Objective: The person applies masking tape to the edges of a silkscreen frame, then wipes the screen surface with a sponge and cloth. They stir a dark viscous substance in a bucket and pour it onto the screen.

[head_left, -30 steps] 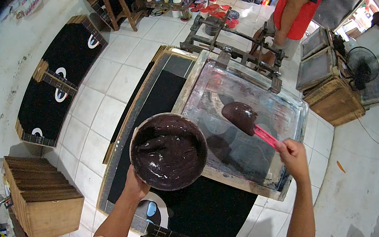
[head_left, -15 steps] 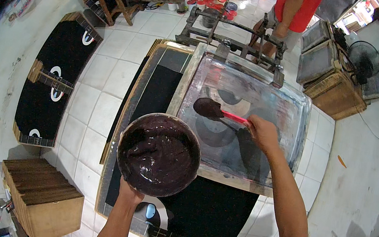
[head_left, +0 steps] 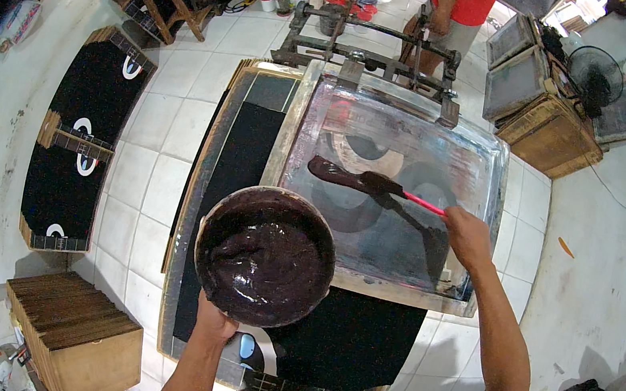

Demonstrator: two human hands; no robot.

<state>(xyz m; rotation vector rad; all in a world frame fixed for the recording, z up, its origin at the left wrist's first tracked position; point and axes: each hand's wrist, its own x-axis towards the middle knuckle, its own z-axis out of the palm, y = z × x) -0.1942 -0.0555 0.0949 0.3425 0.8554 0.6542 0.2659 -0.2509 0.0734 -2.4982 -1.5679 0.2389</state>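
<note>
My left hand (head_left: 216, 320) grips the near underside of a round tub (head_left: 200, 259) of thick dark paste (head_left: 267, 261), tilted so that its inside shows. In my right hand (head_left: 468, 239) is the pink-red handle of a spatula (head_left: 425, 204), its head coated in the paste. Under the spatula lies a printing screen (head_left: 364, 286) with a pale frame and a see-through mesh marked with rounded shapes. A dark streak of paste (head_left: 332, 172) runs left from the spatula head, over the mesh. Black printed sheet (head_left: 355, 347) shows below the screen's near edge.
Metal clamp bars (head_left: 365, 62) hold the screen's far side. Printed black panels (head_left: 90, 114) lie at left, above a stack of brown boards (head_left: 78, 334). A person in a red top (head_left: 471, 1) stands beyond. Frames and a fan (head_left: 595, 76) stand at far right.
My right hand has moved right with the spatula, and a streak of paste now trails left of its head over the screen. The tub has stayed nearly in place.
</note>
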